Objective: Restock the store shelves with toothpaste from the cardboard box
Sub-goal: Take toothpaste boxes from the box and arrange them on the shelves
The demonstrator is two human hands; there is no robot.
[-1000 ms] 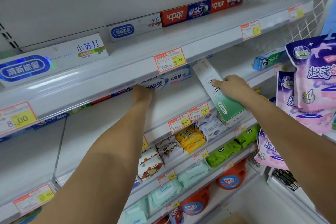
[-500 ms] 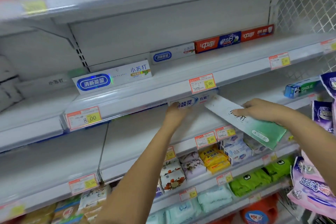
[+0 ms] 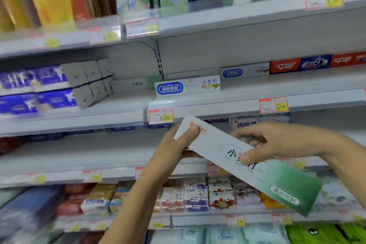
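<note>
The right hand point(image 3: 277, 142) grips a long white-and-green toothpaste box point(image 3: 245, 162) near its middle, thumb pressed on the printed face and fingers curled behind the upper edge. The left hand point(image 3: 178, 144) is closed on the box's white upper-left end, thumb on top and fingers underneath — so the box hangs in the air between both hands, tilted down to the right, its green end lowest. It is in front of the shelves and touches none of them. Just behind its white end runs the front edge of a grey shelf point(image 3: 217, 103) carrying a red-and-yellow price tag point(image 3: 161, 115) marked 8.00. On that shelf lies a white toothpaste carton with a blue oval point(image 3: 188, 86) near the left end, and further back towards the right — along the rear edge — red cartons point(image 3: 297, 65). The lower shelves hold wrapped soap bars point(image 3: 219, 196), blurred.
</note>
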